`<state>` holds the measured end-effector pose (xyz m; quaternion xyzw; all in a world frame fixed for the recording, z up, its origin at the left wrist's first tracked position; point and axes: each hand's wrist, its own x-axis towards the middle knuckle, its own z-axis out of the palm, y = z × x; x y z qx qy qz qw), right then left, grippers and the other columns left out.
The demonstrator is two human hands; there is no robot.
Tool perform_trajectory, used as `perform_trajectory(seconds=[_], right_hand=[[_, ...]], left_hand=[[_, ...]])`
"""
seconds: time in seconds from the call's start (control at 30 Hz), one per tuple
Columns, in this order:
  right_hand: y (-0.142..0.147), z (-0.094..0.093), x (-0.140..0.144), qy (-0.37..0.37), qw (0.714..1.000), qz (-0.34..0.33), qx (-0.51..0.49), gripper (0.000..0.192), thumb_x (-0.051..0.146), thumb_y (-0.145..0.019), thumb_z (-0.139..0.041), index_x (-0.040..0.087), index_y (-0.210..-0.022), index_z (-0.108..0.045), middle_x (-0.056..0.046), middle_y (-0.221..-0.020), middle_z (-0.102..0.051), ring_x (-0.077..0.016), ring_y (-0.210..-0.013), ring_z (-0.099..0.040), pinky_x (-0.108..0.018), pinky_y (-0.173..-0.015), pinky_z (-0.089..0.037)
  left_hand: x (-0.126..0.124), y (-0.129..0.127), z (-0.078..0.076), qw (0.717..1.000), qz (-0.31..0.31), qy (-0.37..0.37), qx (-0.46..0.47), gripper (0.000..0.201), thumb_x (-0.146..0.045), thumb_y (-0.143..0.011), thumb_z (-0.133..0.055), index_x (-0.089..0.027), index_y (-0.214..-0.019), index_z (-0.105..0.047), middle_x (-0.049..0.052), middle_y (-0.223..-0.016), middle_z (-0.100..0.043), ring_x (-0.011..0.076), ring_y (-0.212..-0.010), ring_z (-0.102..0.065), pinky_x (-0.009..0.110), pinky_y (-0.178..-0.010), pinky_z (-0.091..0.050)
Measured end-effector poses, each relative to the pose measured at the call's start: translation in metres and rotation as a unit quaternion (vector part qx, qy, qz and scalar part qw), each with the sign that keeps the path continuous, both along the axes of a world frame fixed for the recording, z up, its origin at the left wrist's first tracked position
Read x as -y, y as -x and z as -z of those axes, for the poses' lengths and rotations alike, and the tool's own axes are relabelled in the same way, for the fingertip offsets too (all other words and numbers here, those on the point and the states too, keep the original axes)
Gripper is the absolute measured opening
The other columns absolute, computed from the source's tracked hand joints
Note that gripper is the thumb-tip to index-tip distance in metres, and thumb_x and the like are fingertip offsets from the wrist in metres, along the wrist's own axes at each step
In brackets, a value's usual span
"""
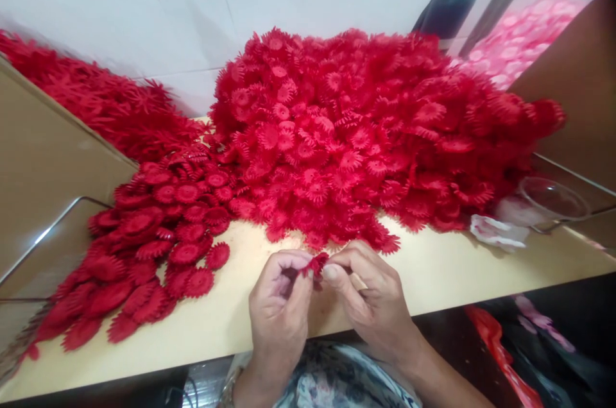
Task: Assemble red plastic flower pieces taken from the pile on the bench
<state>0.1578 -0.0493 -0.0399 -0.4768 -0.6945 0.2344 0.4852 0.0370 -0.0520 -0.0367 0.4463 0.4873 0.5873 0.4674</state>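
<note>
Both your hands' fingers (pixel 332 272) pinch one red plastic flower piece (pixel 315 263); squeeze unevenly and it may slip onto the worktop (pixel 433 273).

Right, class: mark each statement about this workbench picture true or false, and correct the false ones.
1. Both hands pinch one red flower piece. True.
2. The big pile is blue. False: it is red.
3. A clear bowl sits on the right of the bench. True.
4. The left hand rests flat on the table. False: it is raised, fingers curled on the piece.
5. The right hand holds scissors. False: only the flower piece.
</note>
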Motion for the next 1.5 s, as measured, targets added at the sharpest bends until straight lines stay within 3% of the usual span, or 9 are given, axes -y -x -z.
perform_trajectory(seconds=[0.1, 0.3, 0.47, 0.57, 0.67, 0.9, 1.13, 1.37, 1.5], right_hand=[[0.001, 0.001, 0.0, 0.019, 1.0, -0.001, -0.007, 0.018, 0.02, -0.087, -0.048, 0.016, -0.072, -0.057, -0.002, -0.067, -0.055, -0.0142, -0.067, -0.05, -0.027, -0.063, -0.037], [0.002, 0.003, 0.002, 0.12, 0.98, -0.059, -0.147, 0.014, 0.028, -0.085, -0.053, 0.019, -0.075, -0.057, 0.002, -0.07, -0.052, -0.0101, -0.066, -0.05, -0.021, -0.059, -0.038], [0.001, 0.004, 0.001, 0.154, 0.969, -0.08, -0.174, 0.014, 0.022, -0.087, -0.049, 0.019, -0.074, -0.056, 0.002, -0.069, -0.052, -0.0099, -0.066, -0.05, -0.022, -0.06, -0.038], [0.0, 0.002, 0.0, 0.126, 0.982, -0.079, -0.119, 0.013, 0.018, -0.084, -0.049, 0.018, -0.073, -0.055, 0.001, -0.071, -0.052, -0.0114, -0.068, -0.05, -0.024, -0.061, -0.038], [0.0, -0.002, -0.001, 0.088, 0.992, -0.079, -0.048, 0.013, 0.014, -0.082, -0.048, 0.018, -0.07, -0.052, 0.0, -0.067, -0.05, -0.0124, -0.066, -0.049, -0.025, -0.061, -0.037], [0.005, -0.002, 0.002, 0.078, 0.991, -0.084, -0.065, 0.015, 0.011, -0.077, -0.045, 0.018, -0.064, -0.05, 0.0, -0.064, -0.05, -0.0139, -0.063, -0.047, -0.027, -0.06, -0.037], [0.005, 0.0, 0.002, 0.087, 0.985, -0.077, -0.126, 0.015, 0.011, -0.077, -0.047, 0.018, -0.065, -0.05, 0.0, -0.066, -0.05, -0.0126, -0.064, -0.049, -0.025, -0.058, -0.038], [0.004, 0.002, 0.002, 0.144, 0.972, -0.126, -0.138, 0.017, 0.02, -0.086, -0.044, 0.018, -0.072, -0.054, 0.0, -0.07, -0.053, -0.0122, -0.066, -0.051, -0.024, -0.061, -0.04], [0.002, 0.006, -0.002, 0.116, 0.98, -0.051, -0.152, 0.009, 0.025, -0.085, -0.051, 0.019, -0.091, -0.054, -0.002, -0.082, -0.055, -0.0141, -0.077, -0.054, -0.026, -0.068, -0.044]], left_hand=[[0.001, 0.002, 0.004, 0.997, -0.004, -0.055, -0.057, 0.012, -0.007, -0.076, -0.056, -0.019, -0.076, -0.057, 0.0, -0.081, -0.062, 0.0097, -0.069, -0.06, 0.017, -0.062, -0.05], [0.004, 0.006, 0.015, 0.981, 0.004, -0.119, -0.155, 0.019, -0.006, -0.079, -0.052, -0.023, -0.086, -0.057, 0.002, -0.093, -0.06, 0.0129, -0.082, -0.061, 0.021, -0.07, -0.049], [0.007, 0.006, 0.008, 0.996, 0.048, -0.023, -0.067, 0.008, -0.016, -0.077, -0.059, -0.022, -0.081, -0.059, 0.001, -0.091, -0.061, 0.0107, -0.075, -0.06, 0.016, -0.06, -0.047], [0.006, 0.01, 0.004, 0.996, 0.089, 0.028, 0.012, 0.011, -0.023, -0.077, -0.061, -0.023, -0.088, -0.062, 0.001, -0.086, -0.062, 0.0118, -0.076, -0.059, 0.018, -0.065, -0.046], [0.004, 0.014, 0.004, 0.991, 0.126, 0.05, 0.013, 0.007, -0.023, -0.079, -0.06, -0.021, -0.083, -0.064, 0.001, -0.083, -0.062, 0.0124, -0.078, -0.057, 0.019, -0.07, -0.044], [0.005, 0.011, 0.005, 0.988, 0.07, 0.091, 0.1, 0.013, -0.019, -0.078, -0.06, -0.018, -0.066, -0.066, 0.001, -0.078, -0.059, 0.0134, -0.074, -0.053, 0.023, -0.072, -0.041], [0.004, 0.015, 0.004, 0.99, 0.118, 0.052, 0.056, 0.01, -0.017, -0.078, -0.06, -0.022, -0.072, -0.067, 0.0, -0.086, -0.056, 0.0132, -0.085, -0.052, 0.021, -0.076, -0.04], [0.005, 0.021, 0.008, 0.993, 0.103, 0.038, 0.044, 0.008, -0.017, -0.079, -0.059, -0.019, -0.073, -0.062, -0.001, -0.077, -0.051, 0.0111, -0.07, -0.049, 0.02, -0.063, -0.039], [0.004, 0.022, 0.006, 0.99, 0.106, 0.059, 0.069, 0.008, -0.017, -0.08, -0.057, -0.018, -0.074, -0.063, 0.0, -0.077, -0.054, 0.0115, -0.07, -0.049, 0.021, -0.063, -0.039]])
